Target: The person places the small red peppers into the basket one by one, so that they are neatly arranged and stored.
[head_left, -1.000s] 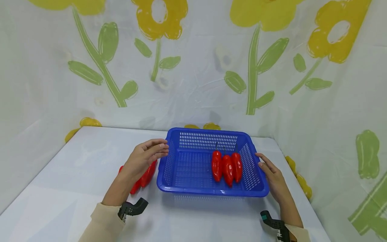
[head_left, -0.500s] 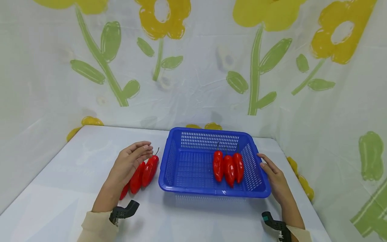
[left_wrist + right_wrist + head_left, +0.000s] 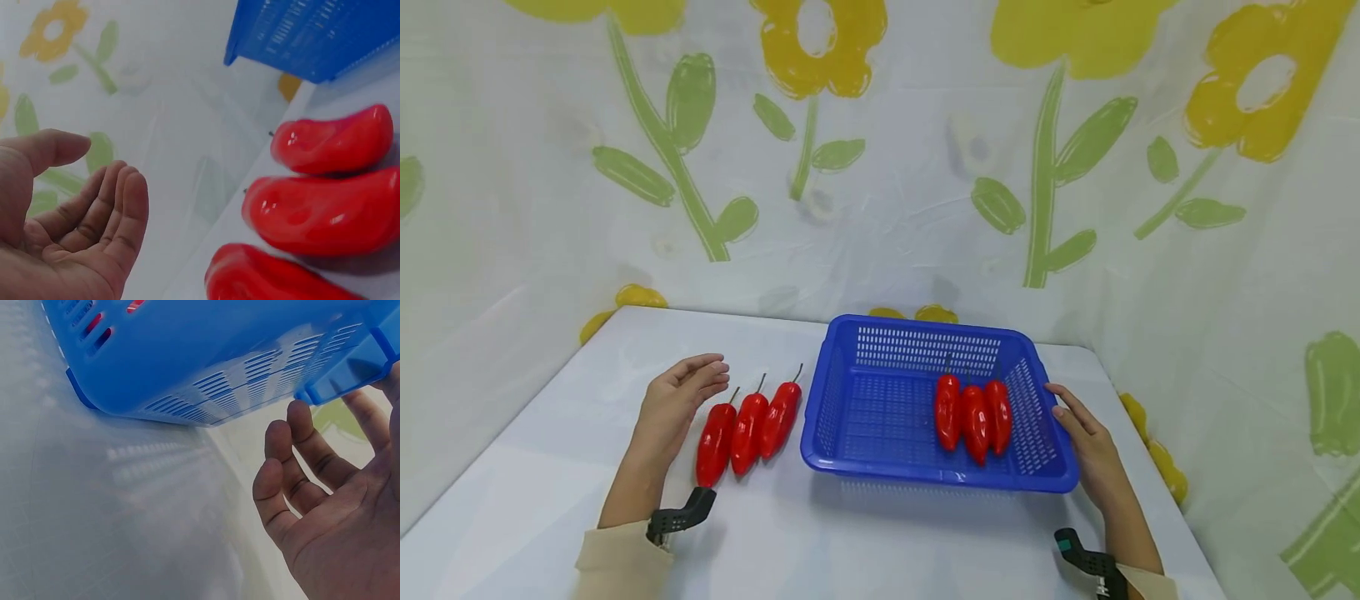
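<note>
My left hand (image 3: 668,410) is raised over the table's left part with nothing in it, its fingers loosely bent and the thumb apart in the left wrist view. Just right of it lie three glossy red peppers with thin dark stems: a left one (image 3: 715,443), a middle one (image 3: 748,433) and a right one (image 3: 781,420). A blue perforated plastic basket (image 3: 940,477) stands right of them, with three more red peppers (image 3: 975,423) inside at its right. At the basket's right rim, my right hand (image 3: 1096,457) touches with thumb and index fingertips; its other fingers are loosely bent below the rim.
The white table (image 3: 760,542) meets a pale curtain (image 3: 895,233) printed with yellow flowers at the back and sides. Each wrist wears a black camera mount (image 3: 679,517). The basket reaches close to the table's back edge.
My left hand has moved left from the basket's left rim, past the three table peppers, uncovering them. The right hand stays at the basket's rim. The head view has shifted slightly.
</note>
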### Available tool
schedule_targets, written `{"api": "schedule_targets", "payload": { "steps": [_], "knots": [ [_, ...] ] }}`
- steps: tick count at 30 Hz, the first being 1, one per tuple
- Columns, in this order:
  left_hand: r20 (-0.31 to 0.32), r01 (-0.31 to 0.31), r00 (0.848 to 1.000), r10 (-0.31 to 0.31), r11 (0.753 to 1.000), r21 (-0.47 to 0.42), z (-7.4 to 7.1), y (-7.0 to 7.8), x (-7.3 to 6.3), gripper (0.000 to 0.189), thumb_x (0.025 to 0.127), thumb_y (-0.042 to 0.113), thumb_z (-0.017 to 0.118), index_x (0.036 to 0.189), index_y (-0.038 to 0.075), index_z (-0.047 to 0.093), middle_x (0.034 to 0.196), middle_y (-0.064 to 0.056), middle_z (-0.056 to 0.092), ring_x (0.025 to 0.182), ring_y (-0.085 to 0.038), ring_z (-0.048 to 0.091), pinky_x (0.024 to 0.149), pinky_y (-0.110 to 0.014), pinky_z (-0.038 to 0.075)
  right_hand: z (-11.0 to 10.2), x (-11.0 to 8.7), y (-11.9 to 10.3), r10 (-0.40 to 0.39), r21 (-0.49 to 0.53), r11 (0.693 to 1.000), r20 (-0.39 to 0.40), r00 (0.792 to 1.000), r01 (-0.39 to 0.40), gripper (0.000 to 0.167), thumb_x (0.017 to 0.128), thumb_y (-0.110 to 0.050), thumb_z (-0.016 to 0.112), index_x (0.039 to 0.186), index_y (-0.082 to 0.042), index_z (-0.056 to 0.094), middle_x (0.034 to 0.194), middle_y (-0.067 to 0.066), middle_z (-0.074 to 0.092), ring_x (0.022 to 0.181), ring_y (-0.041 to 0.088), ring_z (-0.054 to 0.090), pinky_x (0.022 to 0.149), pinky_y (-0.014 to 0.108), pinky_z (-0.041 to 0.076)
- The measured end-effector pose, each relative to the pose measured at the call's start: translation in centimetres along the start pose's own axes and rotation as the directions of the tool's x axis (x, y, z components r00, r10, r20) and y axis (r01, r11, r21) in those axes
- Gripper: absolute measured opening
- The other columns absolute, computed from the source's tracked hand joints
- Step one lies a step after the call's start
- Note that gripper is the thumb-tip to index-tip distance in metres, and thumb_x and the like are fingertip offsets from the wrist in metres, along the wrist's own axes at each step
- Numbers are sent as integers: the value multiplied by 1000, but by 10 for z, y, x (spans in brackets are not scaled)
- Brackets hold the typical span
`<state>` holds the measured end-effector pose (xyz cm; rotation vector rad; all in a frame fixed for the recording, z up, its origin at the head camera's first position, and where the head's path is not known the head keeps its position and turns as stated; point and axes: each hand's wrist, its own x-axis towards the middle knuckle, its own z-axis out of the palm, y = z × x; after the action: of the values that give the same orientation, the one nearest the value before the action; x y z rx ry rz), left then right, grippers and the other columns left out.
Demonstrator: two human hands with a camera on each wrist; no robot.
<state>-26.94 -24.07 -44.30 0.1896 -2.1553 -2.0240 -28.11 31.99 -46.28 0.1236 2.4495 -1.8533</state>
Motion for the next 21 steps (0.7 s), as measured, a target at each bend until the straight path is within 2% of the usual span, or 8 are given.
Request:
{"api": "schedule_targets", "payload": {
  "steps": [3, 6, 8, 12, 16, 21],
  "knots": [
    [-8, 29, 1000, -29, 999, 23, -8, -4, 0, 60, 97, 40, 65, 140, 0, 50, 124, -7, 61, 107, -13, 65, 91, -20, 50, 0, 0, 0, 2, -15, 1000, -3, 1000, -2, 60, 101, -56, 47, 156, -36, 33, 162, 11, 25, 126, 25, 45, 85, 19, 53],
    [8, 89, 996, -89, 993, 75, -14, -7, -1, 65, 98, 45, 61, 144, 1, 46, 134, -14, 55, 112, -17, 63, 98, -26, 48, 0, 0, 0, 5, -29, 1000, -7, 1000, -5, 60, 101, -57, 46, 156, -38, 33, 162, 12, 25, 125, 23, 45, 84, 18, 53],
    [16, 131, 991, -134, 981, 142, -16, -9, -1, 68, 99, 47, 59, 147, 2, 43, 140, -18, 51, 116, -21, 61, 102, -31, 46, 0, 0, 1, 8, -28, 1000, -9, 1000, -8, 60, 101, -57, 47, 156, -38, 33, 162, 12, 25, 122, 20, 47, 84, 19, 53],
    [32, 200, 977, -211, 956, 215, -18, -12, -1, 70, 101, 46, 55, 151, 1, 37, 147, -23, 45, 126, -32, 54, 107, -41, 41, 0, -1, 2, 12, -13, 1000, -2, 1000, -12, 60, 101, -55, 47, 156, -37, 33, 161, 14, 27, 112, 9, 54, 84, 23, 56],
    [56, 221, 968, -243, 942, 254, -21, -15, 0, 71, 100, 45, 56, 151, 0, 35, 148, -25, 42, 131, -39, 48, 110, -48, 39, 1, -2, 3, 6, -18, 1000, -6, 1000, -6, 60, 101, -56, 48, 156, -37, 33, 161, 14, 28, 107, 4, 56, 83, 25, 57],
    [94, 244, 952, -290, 909, 337, -28, -17, -2, 75, 98, 46, 61, 150, -3, 35, 147, -28, 41, 130, -43, 48, 110, -56, 38, -1, 0, 0, -1, -48, 999, -13, 1000, 1, 61, 101, -57, 47, 156, -37, 32, 161, 14, 28, 112, 11, 55, 82, 24, 56]
  ]
}}
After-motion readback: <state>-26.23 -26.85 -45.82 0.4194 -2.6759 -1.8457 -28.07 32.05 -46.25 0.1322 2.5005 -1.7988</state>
